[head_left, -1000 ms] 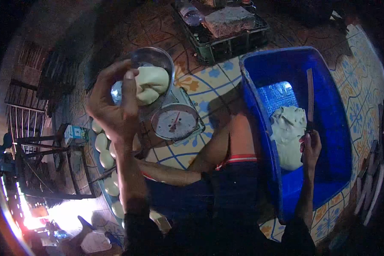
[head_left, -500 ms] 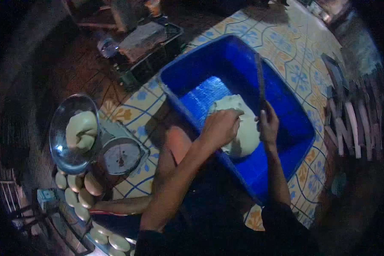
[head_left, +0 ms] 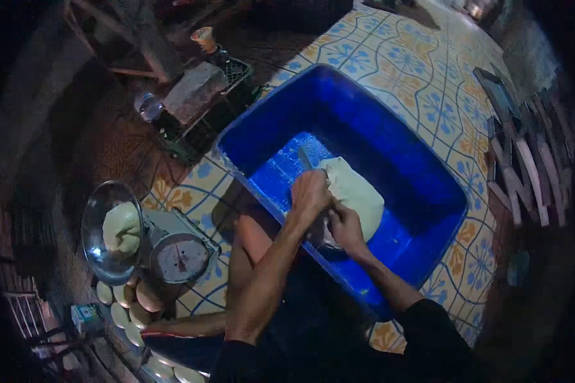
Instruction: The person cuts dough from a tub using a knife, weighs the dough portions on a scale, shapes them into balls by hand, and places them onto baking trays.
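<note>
Inside the blue tub (head_left: pixel 396 121) lies a large lump of white dough (head_left: pixel 359 198). My right hand (head_left: pixel 346 228) is closed round the handle of a knife (head_left: pixel 305 157), whose blade points up and left at the dough's left edge. Right beside it, my left hand (head_left: pixel 310 191) is closed at that same edge; what its fingers hold is hidden. To the left, a metal bowl (head_left: pixel 96 239) with a piece of dough (head_left: pixel 122 228) in it rests on a dial scale (head_left: pixel 180 257).
Several dough pieces (head_left: pixel 140 316) lie below the bowl by my leg. A dark crate (head_left: pixel 239 75) carrying a block (head_left: pixel 195 92) stands at the upper left. Pieces of wood (head_left: pixel 524 159) are piled at the right on the tiled floor (head_left: pixel 390 54).
My left hand has moved from the bowl to the dough in the tub. My right hand has brought the knife left across to the dough's left edge. The view has shifted right.
</note>
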{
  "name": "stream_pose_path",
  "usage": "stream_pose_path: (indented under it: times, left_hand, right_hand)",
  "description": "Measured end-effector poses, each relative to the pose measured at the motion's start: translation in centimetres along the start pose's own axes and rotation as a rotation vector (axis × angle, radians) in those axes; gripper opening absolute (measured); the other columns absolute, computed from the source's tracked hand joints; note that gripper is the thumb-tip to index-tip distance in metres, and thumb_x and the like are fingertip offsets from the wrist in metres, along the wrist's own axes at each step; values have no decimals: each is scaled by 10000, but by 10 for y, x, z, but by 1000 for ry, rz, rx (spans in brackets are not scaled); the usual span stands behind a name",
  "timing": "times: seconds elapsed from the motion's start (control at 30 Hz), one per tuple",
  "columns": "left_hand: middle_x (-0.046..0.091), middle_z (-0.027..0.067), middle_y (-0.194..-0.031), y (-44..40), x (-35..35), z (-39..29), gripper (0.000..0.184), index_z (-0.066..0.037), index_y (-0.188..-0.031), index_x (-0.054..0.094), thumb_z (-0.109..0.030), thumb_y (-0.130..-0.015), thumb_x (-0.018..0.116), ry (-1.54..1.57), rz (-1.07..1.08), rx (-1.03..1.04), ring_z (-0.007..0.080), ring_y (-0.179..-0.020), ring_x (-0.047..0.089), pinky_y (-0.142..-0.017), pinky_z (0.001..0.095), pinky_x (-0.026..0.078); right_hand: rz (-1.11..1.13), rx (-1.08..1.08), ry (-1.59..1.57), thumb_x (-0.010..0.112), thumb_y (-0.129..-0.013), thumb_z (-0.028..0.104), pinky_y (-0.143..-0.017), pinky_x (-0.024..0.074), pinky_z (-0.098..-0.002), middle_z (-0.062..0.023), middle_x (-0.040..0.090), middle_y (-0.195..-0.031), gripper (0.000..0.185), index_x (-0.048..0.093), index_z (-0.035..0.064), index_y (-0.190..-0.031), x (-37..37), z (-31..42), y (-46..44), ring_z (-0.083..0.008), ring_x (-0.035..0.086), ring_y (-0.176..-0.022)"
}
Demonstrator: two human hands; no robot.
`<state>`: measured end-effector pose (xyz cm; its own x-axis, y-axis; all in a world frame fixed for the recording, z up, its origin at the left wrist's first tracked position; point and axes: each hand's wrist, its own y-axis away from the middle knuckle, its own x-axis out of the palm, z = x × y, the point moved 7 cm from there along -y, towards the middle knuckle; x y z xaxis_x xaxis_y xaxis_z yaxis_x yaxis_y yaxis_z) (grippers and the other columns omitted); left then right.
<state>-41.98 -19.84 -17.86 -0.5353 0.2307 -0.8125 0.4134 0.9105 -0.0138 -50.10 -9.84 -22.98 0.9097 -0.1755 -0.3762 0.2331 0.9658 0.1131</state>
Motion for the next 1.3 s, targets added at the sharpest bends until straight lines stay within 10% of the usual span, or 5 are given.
stream_pose_path:
  times: [0.47, 0.63, 0.77, 1.13, 1.3]
  left_hand:
    - [219, 229, -1382, 134, -273, 20, 445, -76, -1020, 609, -286, -654, 749, 128, -612, 154, 400, -1271, 252, -1035, 484, 238]
    - [161, 224, -1417, 234, -338, 153, 374, -90, -1072, 599, -328, -788, 648, -156, -783, -392, 410, -1328, 107, -1078, 471, 136]
    - [294, 223, -1357, 328, -347, 218, 354, -45, -1109, 565, -269, -837, 606, -364, -1057, -745, 381, -1307, 174, -1060, 457, 183]
    - [545, 104, -1041, 344, -304, 294, 517, 15, -1258, 422, 27, -759, 557, 982, -1562, -478, 180, -925, 507, -823, 292, 416]
    - [617, 150, -851, 353, -308, 299, 431, 60, -1082, 571, 93, -661, 483, 517, -1709, -407, 207, -791, 570, -723, 311, 453]
  right_hand:
    - [94, -53, -147, 527, -904, 213, -398, 319, -192, 27, 485, -585, 430, 473, 4, -1275, -25, 23, -11, -31, 410, -456]
    - [121, 143, -46, 525, -902, 176, -460, 424, -226, -41, 570, -662, 446, 436, -12, -1297, -28, 12, -23, -79, 513, -526]
    - [18, -153, 382, 543, -870, 197, -910, 408, -394, -225, 497, -1227, 420, 505, 40, -1259, -25, -1, -33, -287, 514, -1089]
    - [782, -1192, 202, 603, -775, 40, -814, 491, -393, -191, 569, -1120, 325, 580, 28, -1099, 276, 358, 102, -332, 584, -989]
    - [567, -1613, 722, 551, -771, 97, -740, 494, -427, -199, 600, -957, 270, 563, 18, -1028, 392, 352, 121, -350, 599, -850]
